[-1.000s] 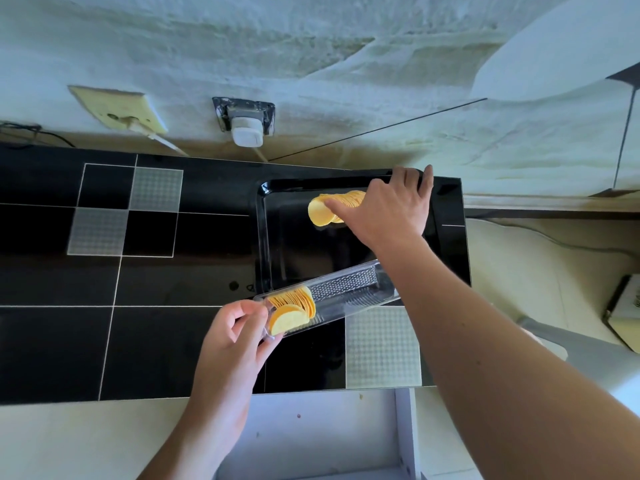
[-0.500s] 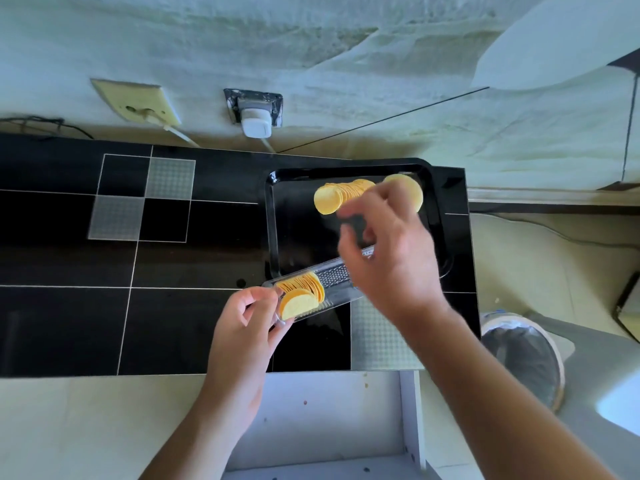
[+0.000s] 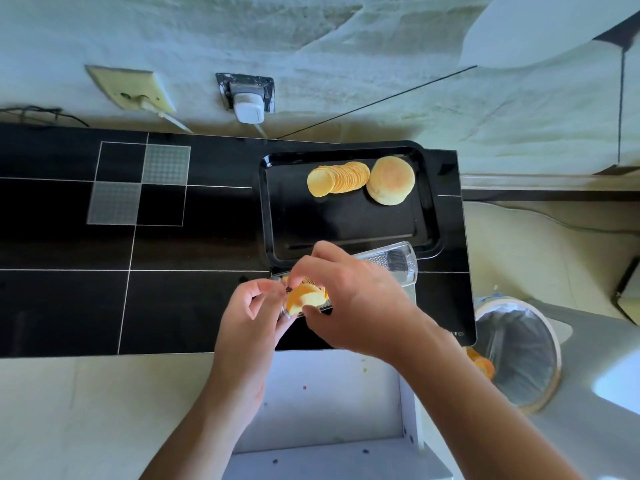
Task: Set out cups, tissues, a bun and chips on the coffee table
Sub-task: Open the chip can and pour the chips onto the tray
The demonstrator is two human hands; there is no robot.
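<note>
Head view — both hands' fingers (image 3: 304,311) pinch chips (image 3: 306,299) in the clear tray (image 3: 398,263) — bun (image 3: 390,180) beyond.

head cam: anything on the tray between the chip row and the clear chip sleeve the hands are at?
Nothing: in the head view, the black tray is bare between the chip row and the clear sleeve.
</note>
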